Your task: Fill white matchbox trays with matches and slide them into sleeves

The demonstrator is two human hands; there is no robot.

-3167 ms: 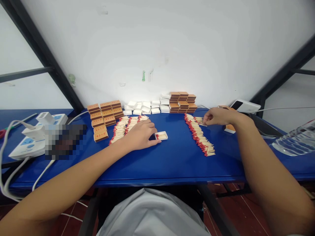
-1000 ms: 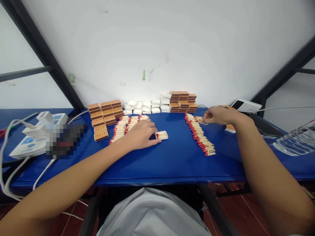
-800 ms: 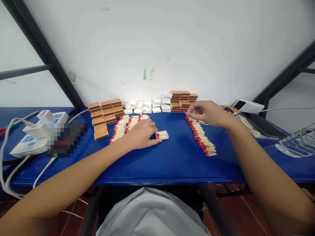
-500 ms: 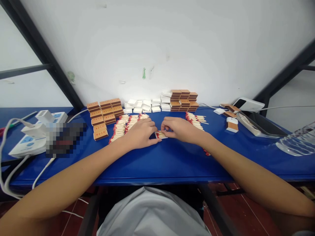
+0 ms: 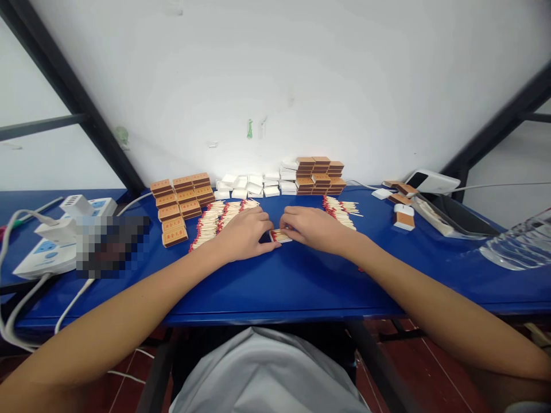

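On the blue table a small white matchbox tray (image 5: pixel 282 238) lies between my hands, with red-tipped matches (image 5: pixel 279 234) inside it. My left hand (image 5: pixel 247 232) grips the tray's left end between thumb and fingers. Over the right part of the tray, my right hand (image 5: pixel 306 225) is closed in a pinch, fingertips down at the matches; how many it holds is hidden. Rows of loose matches (image 5: pixel 209 223) lie beyond and left of my left hand. Another pile of matches (image 5: pixel 341 211) is partly covered by my right hand and forearm.
Brown matchboxes (image 5: pixel 174 231) are stacked at left, with white trays (image 5: pixel 253 186) and more brown boxes (image 5: pixel 318 175) along the wall. A power strip (image 5: pixel 47 246) and cables sit at far left. A white device (image 5: pixel 433 180), loose boxes and clear plastic (image 5: pixel 519 244) are at right.
Both hands stay at the tray. My right fingers have shifted slightly and lowered onto the matches. The whole view has moved a little.
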